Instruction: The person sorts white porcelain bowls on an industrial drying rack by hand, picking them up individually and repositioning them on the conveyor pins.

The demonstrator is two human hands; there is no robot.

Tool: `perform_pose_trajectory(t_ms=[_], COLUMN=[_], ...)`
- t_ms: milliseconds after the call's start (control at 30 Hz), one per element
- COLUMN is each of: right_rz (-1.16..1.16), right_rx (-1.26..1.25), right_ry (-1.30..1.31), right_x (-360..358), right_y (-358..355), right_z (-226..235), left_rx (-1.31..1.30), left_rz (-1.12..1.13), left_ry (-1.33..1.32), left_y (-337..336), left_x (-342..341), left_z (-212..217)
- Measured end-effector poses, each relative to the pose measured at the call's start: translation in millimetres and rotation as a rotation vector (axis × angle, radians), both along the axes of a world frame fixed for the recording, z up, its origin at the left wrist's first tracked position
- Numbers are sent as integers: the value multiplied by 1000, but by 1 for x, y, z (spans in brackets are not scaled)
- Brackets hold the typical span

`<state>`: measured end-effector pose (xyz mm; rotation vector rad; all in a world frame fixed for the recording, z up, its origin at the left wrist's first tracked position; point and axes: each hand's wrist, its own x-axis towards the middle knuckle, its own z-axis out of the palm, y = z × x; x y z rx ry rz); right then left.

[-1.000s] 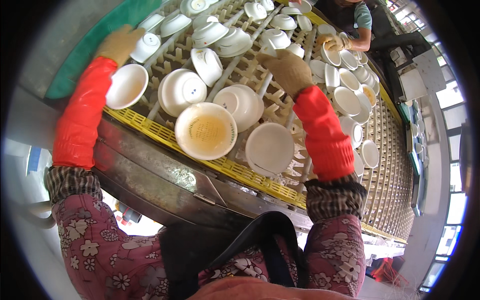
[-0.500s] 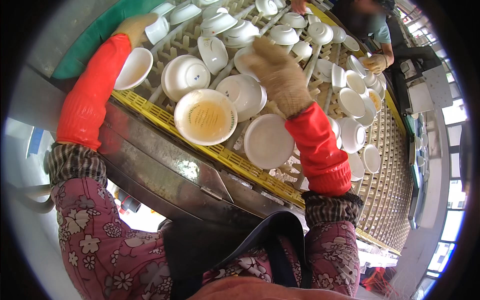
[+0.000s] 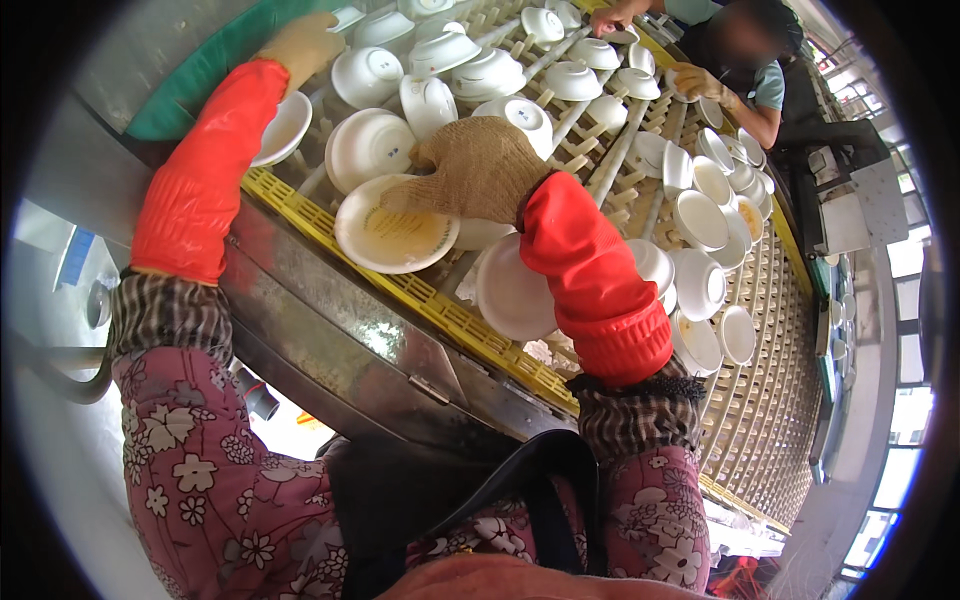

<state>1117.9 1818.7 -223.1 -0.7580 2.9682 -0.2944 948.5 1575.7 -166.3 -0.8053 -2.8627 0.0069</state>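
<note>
Both my hands wear tan work gloves with red sleeves above them. At the far left, my left hand (image 3: 300, 45) stretches out beside a small white bowl (image 3: 347, 18), its fingers holding nothing that I can see. An upside-down white bowl (image 3: 367, 77) sits just right of it. My right hand (image 3: 478, 170) is closed on the rim of a white bowl (image 3: 395, 240) with yellowish liquid, the thumb reaching over its inside. Behind that bowl rests another overturned bowl (image 3: 370, 150). My right hand partly covers a further bowl beneath it.
Many white bowls lie on a slotted conveyor belt (image 3: 765, 400) with a yellow edge strip (image 3: 300, 215). A large white bowl (image 3: 515, 290) lies near that edge. Across the belt, another person's gloved hand (image 3: 700, 82) handles bowls. A metal ledge (image 3: 330, 310) runs along my side.
My right hand has swung left from the middle bowls to the bowl with liquid. My left hand has let go of a small bowl. The other person's gloved hand has moved left.
</note>
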Motion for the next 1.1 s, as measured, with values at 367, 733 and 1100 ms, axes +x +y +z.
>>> perform_pose_trajectory(t_ms=[367,733,1100], right_rz=[-168,432,-703], right_rx=[-213,-368,-479], right_ry=[-216,85,-280], right_x=[27,117,195], right_y=[54,94,178], right_z=[-7,-3,8], left_rx=[-13,173,749], left_rz=[77,332,-69], left_ry=[-217,-9,-448], left_y=[-17,-73,56], left_x=[107,18,99], left_z=[-36,-62,-65])
